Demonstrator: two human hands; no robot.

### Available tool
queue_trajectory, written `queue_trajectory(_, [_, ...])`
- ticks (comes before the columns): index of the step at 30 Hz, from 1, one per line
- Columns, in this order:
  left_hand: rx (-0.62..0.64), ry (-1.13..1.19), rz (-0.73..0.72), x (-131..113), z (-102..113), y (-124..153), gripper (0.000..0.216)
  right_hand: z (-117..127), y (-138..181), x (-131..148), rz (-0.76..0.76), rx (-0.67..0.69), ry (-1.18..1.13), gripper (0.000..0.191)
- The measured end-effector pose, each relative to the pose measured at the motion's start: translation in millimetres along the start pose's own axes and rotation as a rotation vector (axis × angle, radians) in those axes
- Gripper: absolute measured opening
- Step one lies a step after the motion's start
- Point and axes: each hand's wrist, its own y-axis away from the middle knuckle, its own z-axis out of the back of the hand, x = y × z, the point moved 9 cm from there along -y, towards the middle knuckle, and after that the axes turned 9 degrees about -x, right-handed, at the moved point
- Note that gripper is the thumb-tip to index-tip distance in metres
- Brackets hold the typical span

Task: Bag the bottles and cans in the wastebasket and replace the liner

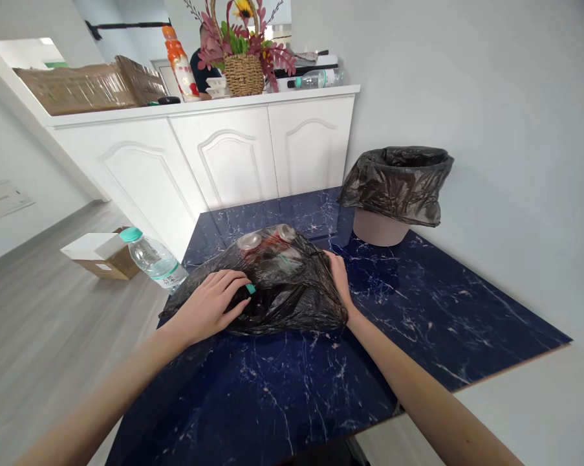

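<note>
A black plastic garbage bag [292,301] lies bulging across the blue marbled table [282,388]. Through its thin film show clear round lids and something red. My left hand [216,301] rests on the bag's near left side, fingers and thumb curled round a dark fold of it. A small teal piece [251,288] sticks out at those fingertips; I cannot tell what it belongs to. On the bag's right edge, my right hand [337,278] grips the plastic, its fingers partly hidden behind the film. Left of the bag leans a water bottle [158,262] with a teal cap.
A pink bin [379,228] lined with a black bag stands at the table's back right, near the wall. Behind is a white cabinet [233,155] bearing a flower basket [244,74], an orange bottle [181,65] and cardboard [83,89]. A box [100,255] sits left, beyond the table.
</note>
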Motion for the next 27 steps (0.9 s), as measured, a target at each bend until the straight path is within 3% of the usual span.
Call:
queue_trajectory(6, [-0.018,-0.145,0.086,22,-26,-4,0.044,1,3,5,-0.007,-0.014,-0.010,0.044])
queue_trajectory(16, [-0.039,-0.174,0.102,14,-48,-14,0.044,0,1,5,0.006,-0.013,-0.014,0.039])
queue_trajectory(20, [-0.123,-0.214,0.029,2,-26,-19,0.038,-1,1,3,0.007,-0.015,-0.018,0.035])
queue_trajectory(27, [-0.351,-0.328,-0.096,-22,50,-29,0.030,-5,0,-5,-0.001,-0.028,-0.059,0.027])
